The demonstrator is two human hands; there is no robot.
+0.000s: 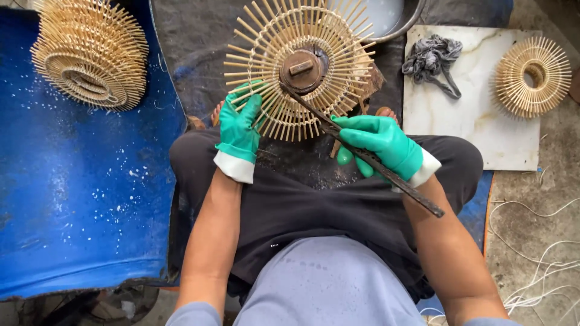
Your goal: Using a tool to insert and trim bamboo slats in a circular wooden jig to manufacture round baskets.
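Observation:
A round frame of radiating bamboo sticks (338,36) sits on a wooden hub (304,68) in front of my knees. My left hand (239,128), in a green rubber glove, grips the lower left sticks of the frame. In a matching green glove, my right hand (380,147) is closed around a long dark metal rod (417,194). The rod's tip rests against the hub's lower edge, and its other end sticks out past my right wrist.
A stack of finished stick rings (90,54) lies on a blue tarp (78,193) at upper left. Another single ring (533,76) and a grey rag (432,59) rest on a white slab (471,121) at right. White cords (538,265) trail on the floor at lower right.

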